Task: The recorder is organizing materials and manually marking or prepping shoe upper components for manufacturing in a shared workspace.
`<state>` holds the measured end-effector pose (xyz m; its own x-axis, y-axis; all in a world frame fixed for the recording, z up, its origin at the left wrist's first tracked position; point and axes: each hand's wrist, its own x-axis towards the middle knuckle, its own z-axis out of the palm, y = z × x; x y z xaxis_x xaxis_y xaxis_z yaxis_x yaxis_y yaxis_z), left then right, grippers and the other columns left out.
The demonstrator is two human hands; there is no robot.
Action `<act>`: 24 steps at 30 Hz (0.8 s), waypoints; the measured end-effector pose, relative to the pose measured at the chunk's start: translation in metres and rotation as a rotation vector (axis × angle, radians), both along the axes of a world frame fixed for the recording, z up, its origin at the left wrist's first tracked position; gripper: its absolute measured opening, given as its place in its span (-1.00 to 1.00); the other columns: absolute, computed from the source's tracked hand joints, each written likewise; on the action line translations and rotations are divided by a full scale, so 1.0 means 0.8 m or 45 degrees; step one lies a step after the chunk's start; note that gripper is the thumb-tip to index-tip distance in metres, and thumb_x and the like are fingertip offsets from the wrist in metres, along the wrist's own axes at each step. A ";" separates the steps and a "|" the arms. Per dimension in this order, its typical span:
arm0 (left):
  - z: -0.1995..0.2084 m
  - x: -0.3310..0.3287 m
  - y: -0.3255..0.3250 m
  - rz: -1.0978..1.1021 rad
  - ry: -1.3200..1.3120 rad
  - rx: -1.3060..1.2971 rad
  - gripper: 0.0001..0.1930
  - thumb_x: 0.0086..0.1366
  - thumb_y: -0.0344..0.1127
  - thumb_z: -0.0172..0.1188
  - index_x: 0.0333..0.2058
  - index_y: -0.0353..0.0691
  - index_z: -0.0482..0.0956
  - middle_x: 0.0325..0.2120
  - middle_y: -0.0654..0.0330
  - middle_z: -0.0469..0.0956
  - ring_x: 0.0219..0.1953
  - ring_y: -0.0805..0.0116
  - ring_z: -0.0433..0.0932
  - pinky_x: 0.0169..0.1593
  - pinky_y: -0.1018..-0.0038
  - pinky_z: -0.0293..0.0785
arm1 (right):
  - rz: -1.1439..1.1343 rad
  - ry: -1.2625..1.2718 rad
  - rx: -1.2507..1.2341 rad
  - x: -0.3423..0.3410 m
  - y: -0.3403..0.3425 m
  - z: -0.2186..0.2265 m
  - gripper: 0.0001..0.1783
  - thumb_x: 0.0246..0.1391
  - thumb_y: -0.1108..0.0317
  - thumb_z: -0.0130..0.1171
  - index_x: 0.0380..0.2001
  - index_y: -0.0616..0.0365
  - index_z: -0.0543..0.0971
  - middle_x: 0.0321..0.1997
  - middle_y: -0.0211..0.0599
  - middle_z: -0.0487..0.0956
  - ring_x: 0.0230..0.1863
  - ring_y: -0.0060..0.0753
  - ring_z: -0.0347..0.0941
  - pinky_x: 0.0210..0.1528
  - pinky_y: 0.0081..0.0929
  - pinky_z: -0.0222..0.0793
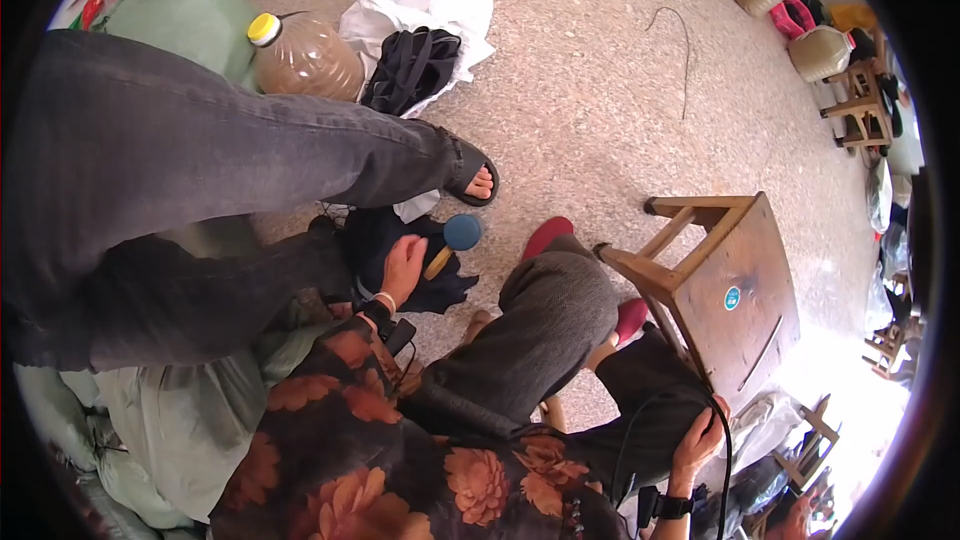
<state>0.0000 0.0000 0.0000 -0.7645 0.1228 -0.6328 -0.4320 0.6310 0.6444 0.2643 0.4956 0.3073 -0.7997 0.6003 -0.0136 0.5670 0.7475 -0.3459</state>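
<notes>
I see a flat, round blue disc (462,232) facing up over dark cloth (445,294), just beyond the left hand (403,270); a short yellow bar (437,263) slants from lower left to upper right, toward it. The left fingers curl and the right hand's (697,440) bend by black fabric (642,405); I can't tell whether either grips.

**Downward view from the head**

Now the scene is caught by wide fisheye, facing down: floral garment (475,485) framed close, left hand (404,268) and right hand (697,442) just beyond, speckled floor (580,90) stretched toward the rim.
</notes>
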 end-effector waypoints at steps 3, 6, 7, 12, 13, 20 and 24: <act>0.114 -0.035 0.089 -0.262 0.548 -0.076 -0.22 0.12 -0.15 0.39 0.26 -0.16 0.21 0.22 -0.02 0.23 0.18 -0.08 0.34 0.12 0.17 0.42 | 0.027 0.028 0.025 -0.001 0.003 -0.004 -0.72 0.27 0.44 -0.08 -0.08 0.39 0.50 -0.01 0.03 0.53 0.03 0.02 0.45 0.17 -0.22 0.28; 0.128 -0.056 0.098 -0.630 0.767 -0.300 -0.18 0.02 -0.23 0.43 0.24 -0.18 0.22 0.12 -0.06 0.26 0.11 -0.15 0.35 0.07 0.13 0.44 | 0.031 0.077 -0.047 -0.014 -0.006 -0.013 -0.75 0.26 0.44 -0.08 -0.12 0.38 0.50 -0.04 0.01 0.52 0.02 0.01 0.43 0.17 -0.21 0.27; 0.114 -0.060 0.099 -0.754 0.620 -0.396 -0.18 -0.02 -0.28 0.44 0.23 -0.18 0.24 0.06 -0.07 0.28 0.06 -0.13 0.38 0.05 0.14 0.45 | 0.025 0.077 -0.049 -0.019 -0.012 -0.012 -0.75 0.26 0.44 -0.08 -0.12 0.38 0.50 -0.04 0.01 0.52 0.02 0.01 0.43 0.17 -0.21 0.27; 0.085 -0.088 0.125 -0.723 0.616 -0.372 -0.34 -0.07 -0.31 0.43 0.03 -0.18 0.33 -0.13 -0.04 0.31 -0.02 -0.13 0.42 -0.01 0.10 0.46 | -0.001 0.067 -0.048 -0.018 -0.009 -0.007 -0.74 0.23 0.43 -0.07 -0.13 0.35 0.51 -0.05 -0.01 0.52 0.02 0.01 0.42 0.17 -0.18 0.26; 0.085 -0.092 0.133 -0.735 0.624 -0.358 -0.34 -0.07 -0.31 0.43 0.03 -0.18 0.33 -0.13 -0.04 0.31 -0.02 -0.13 0.42 -0.01 0.10 0.46 | -0.009 0.066 -0.045 -0.018 -0.009 -0.006 -0.74 0.22 0.43 -0.06 -0.12 0.34 0.51 -0.05 -0.01 0.52 0.02 0.02 0.42 0.17 -0.18 0.25; 0.103 -0.148 0.217 -0.890 0.841 -0.299 -0.37 -0.02 -0.24 0.38 0.04 -0.13 0.34 -0.13 -0.08 0.34 -0.02 -0.22 0.47 0.01 0.03 0.45 | -0.023 0.060 -0.009 -0.008 -0.006 -0.004 -0.78 0.18 0.43 -0.04 -0.18 0.29 0.50 -0.06 -0.02 0.53 0.01 0.02 0.41 0.15 -0.16 0.25; 0.148 -0.184 0.297 -0.909 0.693 -0.180 -0.38 -0.02 -0.25 0.38 0.03 -0.13 0.33 -0.12 -0.07 0.33 -0.05 -0.21 0.47 0.00 0.02 0.46 | -0.075 0.047 -0.010 -0.005 -0.008 0.000 -0.78 0.17 0.43 -0.04 -0.18 0.28 0.50 -0.06 -0.02 0.53 0.01 0.02 0.41 0.15 -0.17 0.26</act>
<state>-0.1469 0.2380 0.1184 -0.7341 0.6306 -0.2518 0.4332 0.7205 0.5416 0.2600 0.4892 0.3069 -0.7632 0.6461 0.0107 0.5964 0.7107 -0.3732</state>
